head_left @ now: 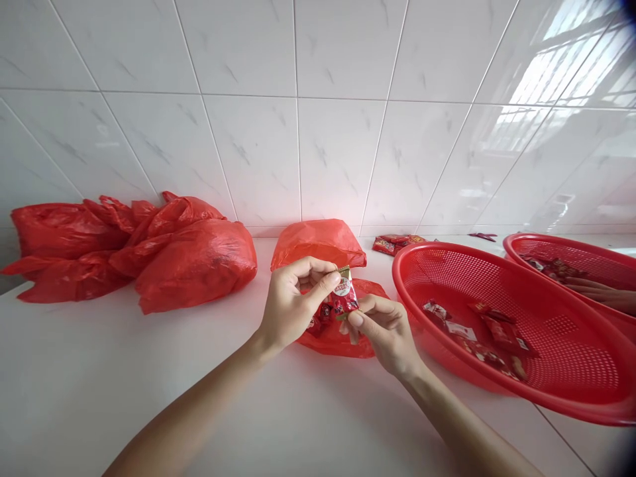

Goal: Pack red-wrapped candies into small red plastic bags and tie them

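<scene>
Between my two hands is a small wrapped candy [345, 295] in a red packet with a white printed label and golden-green ends. My left hand [293, 298] pinches its upper end between thumb and fingers. At its lower end, my right hand [387, 329] grips it with thumb and forefinger. Just below and behind the hands lies an opened red plastic bag [322, 240], with some dark red wrapped pieces [320, 318] showing in its mouth. My hands hide part of the bag.
Full red plastic bags [199, 258] sit at the left. A red mesh basket [571, 361] with several wrapped snacks [501, 331] stands at the right. Behind it, another person's hand [603, 291] reaches into a second red basket [541, 240]. Red packets [395, 243] lie by the tiled wall [342, 152].
</scene>
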### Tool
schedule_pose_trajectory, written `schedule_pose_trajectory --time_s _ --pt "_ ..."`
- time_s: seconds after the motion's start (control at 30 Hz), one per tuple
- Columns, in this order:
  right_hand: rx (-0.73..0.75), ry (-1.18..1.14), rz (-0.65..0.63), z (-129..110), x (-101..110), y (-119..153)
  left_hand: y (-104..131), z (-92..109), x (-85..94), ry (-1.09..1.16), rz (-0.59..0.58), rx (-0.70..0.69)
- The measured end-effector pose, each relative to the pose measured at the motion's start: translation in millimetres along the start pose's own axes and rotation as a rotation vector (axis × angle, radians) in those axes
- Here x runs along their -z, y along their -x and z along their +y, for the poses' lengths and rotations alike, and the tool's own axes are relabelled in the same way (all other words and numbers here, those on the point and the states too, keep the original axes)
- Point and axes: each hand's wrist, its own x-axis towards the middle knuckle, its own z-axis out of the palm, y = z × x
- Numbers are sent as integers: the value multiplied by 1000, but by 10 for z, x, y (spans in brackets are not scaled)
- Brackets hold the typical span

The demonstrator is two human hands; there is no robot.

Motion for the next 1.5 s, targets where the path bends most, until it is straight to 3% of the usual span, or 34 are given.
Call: schedule_pose_trajectory --time_s 0.37,0.87,1.5 --pt "16 -14 -5 24 -11 -13 14 -30 -17 -124 -18 -109" --pt "41 202 44 -27 -36 31 -35 -109 1 -48 -65 7" --pt "17 125 38 54 -48 10 -48 -167 12 -162 -39 -116"
